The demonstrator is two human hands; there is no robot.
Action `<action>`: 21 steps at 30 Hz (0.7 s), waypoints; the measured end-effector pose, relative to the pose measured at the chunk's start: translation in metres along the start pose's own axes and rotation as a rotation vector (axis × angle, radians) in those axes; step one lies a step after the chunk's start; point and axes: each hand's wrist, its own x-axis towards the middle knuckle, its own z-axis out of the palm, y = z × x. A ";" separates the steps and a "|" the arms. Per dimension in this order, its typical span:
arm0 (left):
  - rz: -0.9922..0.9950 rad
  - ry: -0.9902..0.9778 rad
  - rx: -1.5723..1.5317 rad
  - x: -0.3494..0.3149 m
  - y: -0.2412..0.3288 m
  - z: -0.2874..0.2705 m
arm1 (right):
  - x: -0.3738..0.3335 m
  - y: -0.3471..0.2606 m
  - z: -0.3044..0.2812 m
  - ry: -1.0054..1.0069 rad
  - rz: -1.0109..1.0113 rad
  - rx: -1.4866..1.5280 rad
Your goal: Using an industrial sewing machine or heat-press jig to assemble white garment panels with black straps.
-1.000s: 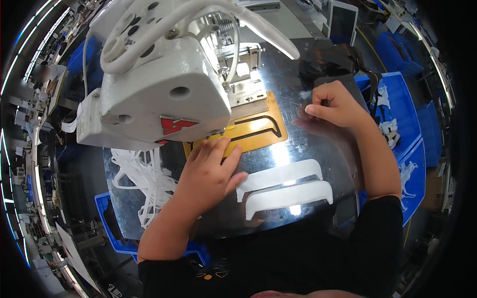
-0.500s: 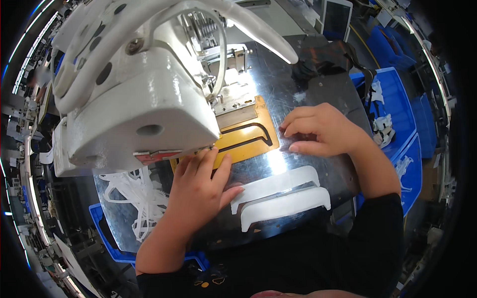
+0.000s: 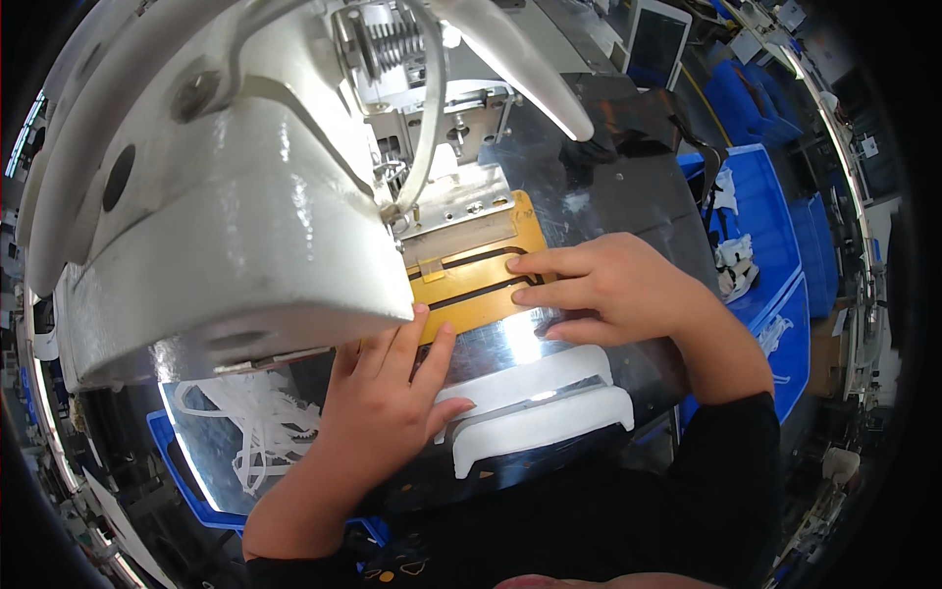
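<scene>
A yellow template plate point(image 3: 469, 316) with dark curved slots lies under the head of a white sewing machine point(image 3: 235, 285). The fingertips of my left hand point(image 3: 388, 383) rest at its near left edge, fingers apart; the machine head hides part of the plate there. My right hand point(image 3: 618, 290) reaches over the plate's right end, with two outstretched fingertips touching it beside the slots. Neither hand grips anything. In front of the plate, two white curved fabric-like strips lie side by side, a farther strip point(image 3: 530, 377) and a nearer strip point(image 3: 549, 430).
White scrap strips point(image 3: 260, 422) lie tangled on the metal tabletop at left. Blue bins point(image 3: 775, 216) with white pieces stand at right, and another blue bin point(image 3: 191, 481) sits below the left edge. Dark checked cloth point(image 3: 638, 123) lies at the back right.
My right hand has moved left, from beside the yellow plate onto its right end. The left hand stays at its near edge. The view has shifted, and the machine head appears larger.
</scene>
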 end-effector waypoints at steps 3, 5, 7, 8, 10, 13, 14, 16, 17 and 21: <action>0.010 -0.002 0.001 0.001 0.001 -0.001 | -0.002 -0.003 -0.007 -0.025 0.036 -0.044; 0.011 -0.004 -0.003 0.001 0.002 -0.001 | -0.004 -0.005 -0.013 -0.034 0.051 -0.072; 0.022 0.008 -0.012 0.000 0.002 -0.001 | -0.004 -0.007 -0.015 -0.040 0.067 -0.098; 0.019 0.005 -0.010 0.000 0.002 -0.002 | -0.004 -0.007 -0.015 -0.038 0.079 -0.114; 0.041 0.015 -0.024 0.002 0.002 -0.002 | -0.005 -0.007 -0.017 -0.036 0.094 -0.129; 0.055 0.029 -0.013 0.003 0.002 -0.003 | -0.006 -0.006 -0.019 -0.014 0.093 -0.171; 0.054 0.028 -0.012 0.003 0.003 -0.004 | -0.006 -0.004 -0.018 0.001 0.100 -0.185; 0.047 0.010 0.009 0.002 0.003 -0.004 | -0.005 -0.001 -0.016 0.015 0.106 -0.198; 0.044 0.010 0.009 0.002 0.003 -0.004 | -0.004 0.000 -0.016 0.024 0.120 -0.195; 0.009 0.008 -0.006 0.002 0.002 -0.003 | -0.004 0.005 -0.014 0.040 0.189 -0.191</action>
